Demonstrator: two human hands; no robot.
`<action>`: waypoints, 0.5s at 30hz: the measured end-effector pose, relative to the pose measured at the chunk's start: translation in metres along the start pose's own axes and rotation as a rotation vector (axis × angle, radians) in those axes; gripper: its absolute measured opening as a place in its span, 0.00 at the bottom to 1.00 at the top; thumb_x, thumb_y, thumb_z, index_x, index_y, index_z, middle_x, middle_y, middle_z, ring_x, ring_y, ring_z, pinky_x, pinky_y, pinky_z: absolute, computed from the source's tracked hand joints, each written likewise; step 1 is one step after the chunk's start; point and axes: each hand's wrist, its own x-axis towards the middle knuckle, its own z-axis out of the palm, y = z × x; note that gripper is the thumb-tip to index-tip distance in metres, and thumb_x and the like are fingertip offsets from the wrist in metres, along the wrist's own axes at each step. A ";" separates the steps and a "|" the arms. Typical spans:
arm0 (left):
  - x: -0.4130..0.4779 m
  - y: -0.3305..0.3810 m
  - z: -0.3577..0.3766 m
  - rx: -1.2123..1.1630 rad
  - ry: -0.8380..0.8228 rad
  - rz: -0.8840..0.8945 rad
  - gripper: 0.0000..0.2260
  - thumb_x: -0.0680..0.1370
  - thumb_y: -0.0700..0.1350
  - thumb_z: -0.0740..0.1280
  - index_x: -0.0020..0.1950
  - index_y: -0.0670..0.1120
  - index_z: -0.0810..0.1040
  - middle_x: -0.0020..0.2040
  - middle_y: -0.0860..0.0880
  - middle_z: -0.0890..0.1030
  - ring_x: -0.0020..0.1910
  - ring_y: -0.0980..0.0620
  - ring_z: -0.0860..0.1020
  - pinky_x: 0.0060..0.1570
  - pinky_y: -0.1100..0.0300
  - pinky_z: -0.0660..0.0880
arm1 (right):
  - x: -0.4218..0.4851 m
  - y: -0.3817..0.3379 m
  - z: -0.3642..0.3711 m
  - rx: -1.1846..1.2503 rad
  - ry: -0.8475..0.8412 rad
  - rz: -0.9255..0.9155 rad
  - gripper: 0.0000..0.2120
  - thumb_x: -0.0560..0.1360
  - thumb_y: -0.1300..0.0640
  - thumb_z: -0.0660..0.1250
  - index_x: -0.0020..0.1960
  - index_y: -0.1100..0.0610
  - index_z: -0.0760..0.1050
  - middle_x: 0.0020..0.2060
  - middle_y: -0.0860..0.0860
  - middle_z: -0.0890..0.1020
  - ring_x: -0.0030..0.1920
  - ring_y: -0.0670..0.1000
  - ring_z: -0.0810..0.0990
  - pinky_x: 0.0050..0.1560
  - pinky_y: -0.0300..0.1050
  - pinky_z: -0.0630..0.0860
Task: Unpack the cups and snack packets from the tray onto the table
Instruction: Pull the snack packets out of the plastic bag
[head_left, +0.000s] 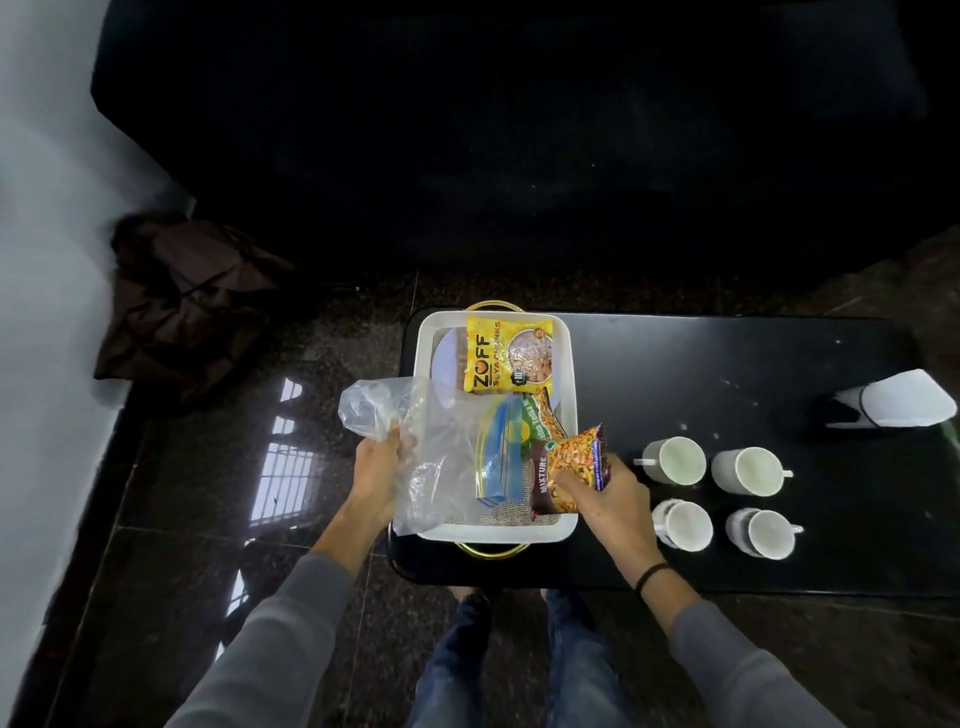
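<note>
You're pinching the mixture packet (569, 470) w/ your right hand (605, 501) over the tray (563, 527) at the table's (727, 358) left end, left hand (376, 465) gripping a clear plastic bag (415, 431); it's prob. light, crinkly, slippery, so be holding mid-body.
</note>
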 end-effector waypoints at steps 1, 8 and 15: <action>0.002 0.000 -0.001 -0.006 0.006 -0.003 0.14 0.85 0.48 0.63 0.43 0.44 0.77 0.42 0.43 0.79 0.41 0.45 0.78 0.49 0.46 0.77 | 0.000 -0.001 0.004 -0.024 -0.023 0.011 0.11 0.72 0.47 0.78 0.48 0.47 0.77 0.39 0.40 0.82 0.40 0.38 0.80 0.38 0.30 0.72; 0.020 -0.007 -0.010 0.005 0.044 -0.045 0.17 0.85 0.50 0.62 0.52 0.36 0.81 0.49 0.38 0.81 0.46 0.42 0.80 0.58 0.41 0.78 | 0.008 -0.004 0.034 -0.174 -0.166 0.091 0.19 0.72 0.45 0.76 0.55 0.54 0.77 0.48 0.52 0.86 0.45 0.51 0.84 0.50 0.49 0.82; 0.026 -0.013 -0.023 0.073 0.086 -0.081 0.21 0.85 0.52 0.61 0.60 0.35 0.81 0.53 0.38 0.82 0.51 0.40 0.80 0.59 0.42 0.78 | 0.016 0.001 0.050 -0.097 -0.389 0.241 0.35 0.76 0.46 0.75 0.76 0.60 0.67 0.71 0.56 0.77 0.66 0.57 0.77 0.69 0.52 0.73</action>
